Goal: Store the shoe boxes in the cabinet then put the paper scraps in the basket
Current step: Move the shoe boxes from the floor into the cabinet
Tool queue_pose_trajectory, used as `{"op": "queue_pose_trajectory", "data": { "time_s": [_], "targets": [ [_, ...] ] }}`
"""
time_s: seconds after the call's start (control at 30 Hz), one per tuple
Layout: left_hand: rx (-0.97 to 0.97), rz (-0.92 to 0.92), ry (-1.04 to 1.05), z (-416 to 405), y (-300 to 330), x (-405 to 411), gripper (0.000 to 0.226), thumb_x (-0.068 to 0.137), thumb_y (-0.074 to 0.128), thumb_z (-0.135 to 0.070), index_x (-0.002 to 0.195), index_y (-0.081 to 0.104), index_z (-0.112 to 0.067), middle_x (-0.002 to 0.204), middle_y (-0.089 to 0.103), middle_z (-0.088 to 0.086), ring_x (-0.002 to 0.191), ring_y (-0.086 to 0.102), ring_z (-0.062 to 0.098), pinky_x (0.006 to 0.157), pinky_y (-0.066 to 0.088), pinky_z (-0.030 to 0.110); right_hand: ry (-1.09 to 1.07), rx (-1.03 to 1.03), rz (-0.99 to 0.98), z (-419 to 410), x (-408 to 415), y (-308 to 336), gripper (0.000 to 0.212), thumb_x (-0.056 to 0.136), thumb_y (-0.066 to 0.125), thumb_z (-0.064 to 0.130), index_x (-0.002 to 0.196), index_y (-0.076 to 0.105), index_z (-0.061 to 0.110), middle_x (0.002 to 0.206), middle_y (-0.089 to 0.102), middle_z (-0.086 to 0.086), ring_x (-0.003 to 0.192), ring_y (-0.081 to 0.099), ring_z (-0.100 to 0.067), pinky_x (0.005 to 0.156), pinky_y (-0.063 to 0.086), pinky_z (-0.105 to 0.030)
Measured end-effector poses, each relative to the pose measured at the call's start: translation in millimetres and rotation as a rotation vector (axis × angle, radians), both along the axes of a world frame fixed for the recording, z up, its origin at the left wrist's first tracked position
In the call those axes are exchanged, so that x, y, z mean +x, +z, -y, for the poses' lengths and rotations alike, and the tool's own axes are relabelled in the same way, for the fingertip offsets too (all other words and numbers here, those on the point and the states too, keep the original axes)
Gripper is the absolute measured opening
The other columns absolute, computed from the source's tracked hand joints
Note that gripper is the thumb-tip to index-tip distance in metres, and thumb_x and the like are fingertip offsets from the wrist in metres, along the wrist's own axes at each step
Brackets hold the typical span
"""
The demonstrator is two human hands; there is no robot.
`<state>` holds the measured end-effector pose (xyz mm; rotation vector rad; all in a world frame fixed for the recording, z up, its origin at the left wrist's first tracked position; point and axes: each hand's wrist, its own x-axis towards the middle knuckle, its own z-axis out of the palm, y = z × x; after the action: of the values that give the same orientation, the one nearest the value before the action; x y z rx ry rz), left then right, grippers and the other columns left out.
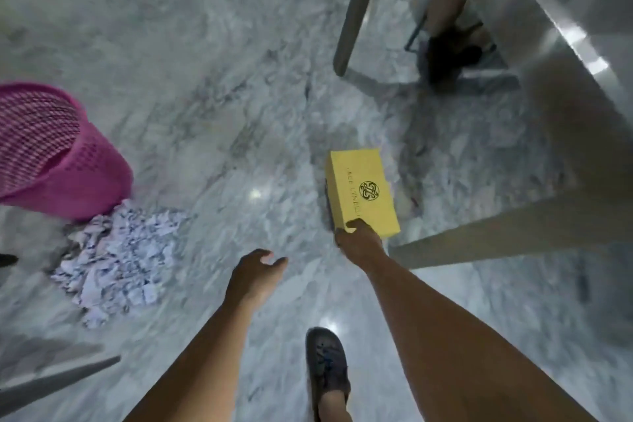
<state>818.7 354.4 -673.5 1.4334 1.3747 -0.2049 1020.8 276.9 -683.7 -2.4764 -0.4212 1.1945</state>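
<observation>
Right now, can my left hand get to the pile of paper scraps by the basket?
Probably yes: the left hand is free and only bare floor lies between it and the paper scraps.

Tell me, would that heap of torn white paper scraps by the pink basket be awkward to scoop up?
Probably. The heap of torn white paper scraps looks loose and crumpled, so it should feel very light and floppy. Being many separate pieces, it would likely shed bits from a handful. On the polished marble floor, strays may slide when pushed.
</observation>
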Motion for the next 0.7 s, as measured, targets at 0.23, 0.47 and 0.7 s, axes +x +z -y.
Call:
{"op": "queue_pose_trajectory", "data": {
  "time_s": [0.23,0.47,0.7],
  "targets": [
    [-0.109,0.04,-0.036,-18,-140,168,0.061,0.092,0.067,-0.045,0.145,0.053,-0.018,0.149,0.056,0.004,0.123,0.063,0.025,0.103,0.052,0.04,-0.289,-0.026,0.089,8,155,-133,0.061,0.092,0.068,0.038,0.145,0.048,0.015,0.138,0.059,-0.012,0.113,0.062,-0.032,0.089,0.046,-0.032],
    [-0.214,0.242,0.115,1,-252,241,0.057,0.097,0.063,-0.043,0.148,0.039,-0.035,0.135,0.059,-0.01,0.119,0.061,0.02,0.093,0.053,0.039,-0.329,0.1,-0.04,27,194,-244,0.088,0.057,0.086,0.072,0.128,0.058,0.029,0.113,0.07,0.013,0.102,0.068,-0.016,0.085,0.058,-0.039],
    [-0.286,0.283,0.323,19,-253,207,0.072,0.088,0.055,-0.071,0.151,0.025,-0.053,0.144,0.056,-0.012,0.127,0.058,0.021,0.107,0.048,0.053,-0.465,0.292,-0.169,45,148,-234,0.049,0.076,0.087,0.046,0.121,0.068,0.035,0.107,0.075,0.013,0.101,0.072,-0.015,0.08,0.064,-0.046]
  ]
}}
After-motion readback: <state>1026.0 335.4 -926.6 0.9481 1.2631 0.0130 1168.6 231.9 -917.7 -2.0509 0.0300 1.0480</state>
